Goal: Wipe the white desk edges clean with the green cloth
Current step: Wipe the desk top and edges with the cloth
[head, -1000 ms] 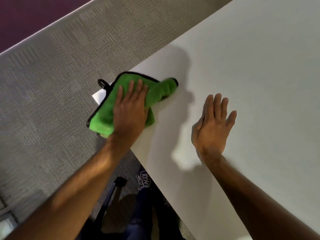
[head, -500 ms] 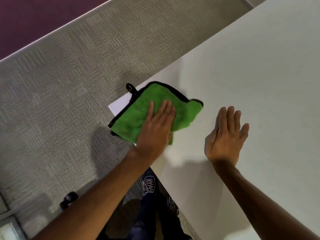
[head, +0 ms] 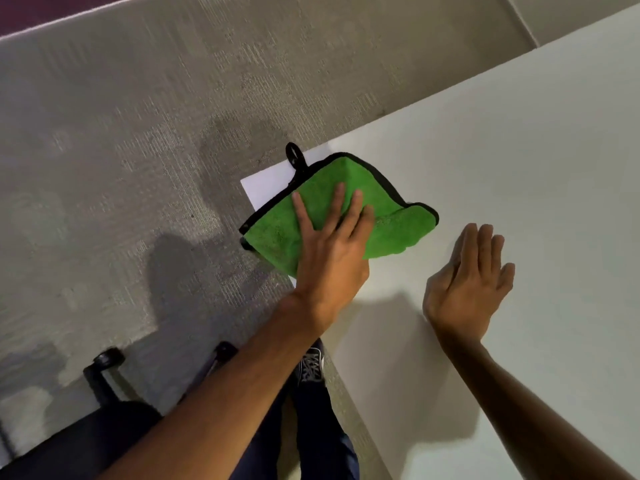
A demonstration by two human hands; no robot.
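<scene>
A green cloth (head: 391, 230) with black trim and a black hanging loop lies over the near-left corner of the white desk (head: 519, 168), part of it hanging past the edge. My left hand (head: 332, 251) presses flat on the cloth, fingers spread. To the right of the cloth, my right hand (head: 471, 282) rests palm down on the bare desk top with its fingers together, holding nothing.
Grey carpet (head: 138, 150) fills the left and top. A black office chair base with castors (head: 104, 362) stands at the lower left. My dark trouser legs and a shoe (head: 310, 365) show beside the desk's left edge.
The cloth under my left hand has slid back along the desk's left edge onto the corner. My right hand has stayed flat on the desk.
</scene>
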